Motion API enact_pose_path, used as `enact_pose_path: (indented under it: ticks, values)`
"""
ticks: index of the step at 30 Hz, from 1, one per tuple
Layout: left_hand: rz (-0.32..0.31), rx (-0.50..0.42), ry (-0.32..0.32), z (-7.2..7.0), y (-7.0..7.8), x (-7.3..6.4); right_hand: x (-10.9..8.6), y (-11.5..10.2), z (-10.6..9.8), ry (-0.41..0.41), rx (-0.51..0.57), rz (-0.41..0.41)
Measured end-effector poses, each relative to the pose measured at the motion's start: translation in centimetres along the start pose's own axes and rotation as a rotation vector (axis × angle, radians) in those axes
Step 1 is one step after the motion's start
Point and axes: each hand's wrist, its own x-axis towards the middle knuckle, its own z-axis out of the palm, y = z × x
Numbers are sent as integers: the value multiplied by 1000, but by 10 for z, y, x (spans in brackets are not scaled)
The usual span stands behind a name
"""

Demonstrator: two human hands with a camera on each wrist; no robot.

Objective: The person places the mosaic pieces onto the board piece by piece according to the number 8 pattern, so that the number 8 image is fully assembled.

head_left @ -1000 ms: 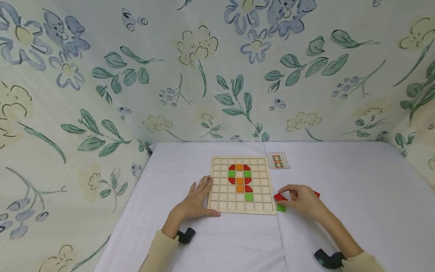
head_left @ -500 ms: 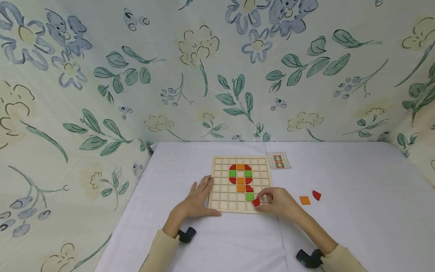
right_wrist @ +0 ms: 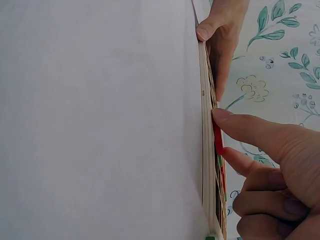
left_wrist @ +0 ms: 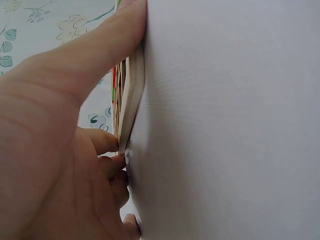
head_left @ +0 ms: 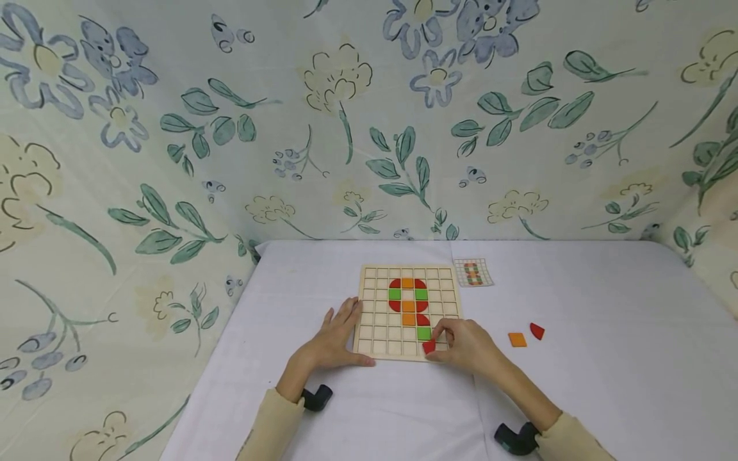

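Observation:
My right hand (head_left: pixel 469 342) pinches a red tile (head_left: pixel 429 347) between thumb and index finger, over the wooden grid board's (head_left: pixel 377 346) near row. The red tile stands just below a green square tile (head_left: pixel 423 333); in the right wrist view the red tile (right_wrist: pixel 218 137) is at the board's edge between two fingertips. Red rounded, orange and green tiles fill several other cells. My left hand (head_left: pixel 328 342) lies spread at the board's near left corner, fingers along the left side and thumb at the front edge. In the left wrist view, thumb and fingertips touch the board's side (left_wrist: pixel 131 95).
Right of the board lie an orange square tile (head_left: pixel 517 339) and a red quarter-round tile (head_left: pixel 537 331). A small pattern card (head_left: pixel 474 273) sits by the far right corner. A bit of green (right_wrist: pixel 210 237) shows near the board in the right wrist view. Floral cloth hangs behind the white tabletop.
My right hand has carried the red tile leftward from beside the board to the near row, uncovering the loose orange tile. My left hand stays at the corner.

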Motion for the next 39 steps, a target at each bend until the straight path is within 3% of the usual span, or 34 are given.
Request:
enact_pose_path:
  ticks: [13,32,39]
  values:
    - [3,11,-2,0,-1,1,0,3,-2,-54,87,-38]
    - [1,17,2,0,-1,0,0,1,-1,-21,45,-26]
    - [2,16,4,0,0,0,2,2,-1,-21,81,-68]
